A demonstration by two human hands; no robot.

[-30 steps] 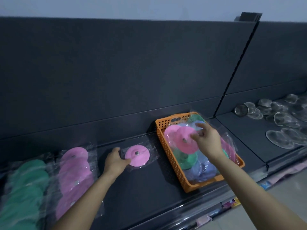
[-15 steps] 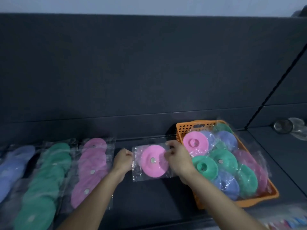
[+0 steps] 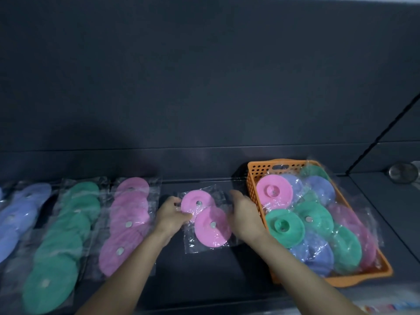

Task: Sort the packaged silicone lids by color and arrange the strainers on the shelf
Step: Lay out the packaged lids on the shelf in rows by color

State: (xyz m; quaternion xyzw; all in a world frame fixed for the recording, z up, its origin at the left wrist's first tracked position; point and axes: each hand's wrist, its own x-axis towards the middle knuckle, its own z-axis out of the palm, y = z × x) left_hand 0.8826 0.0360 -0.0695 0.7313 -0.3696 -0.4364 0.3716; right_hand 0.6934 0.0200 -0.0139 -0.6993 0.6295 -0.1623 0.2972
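Observation:
Two pink packaged lids lie overlapping on the dark shelf between my hands: a rear pink lid (image 3: pixel 197 202) and a front pink lid (image 3: pixel 212 227) in its clear bag. My left hand (image 3: pixel 171 215) grips the left edge of these packages. My right hand (image 3: pixel 244 215) holds the right edge of the front lid's bag. To the left lie rows of pink lids (image 3: pixel 127 223), green lids (image 3: pixel 61 239) and blue lids (image 3: pixel 16 219). The orange basket (image 3: pixel 254 176) on the right holds several mixed pink, green and blue packaged lids.
A metal strainer (image 3: pixel 403 172) sits on the neighbouring shelf section at the far right, past a dark divider. The dark back panel rises behind everything. The shelf's front edge runs along the bottom.
The pink lid taken from the basket has been carried left and laid down overlapping the earlier pink lid. The view shifted left, bringing the blue row into sight.

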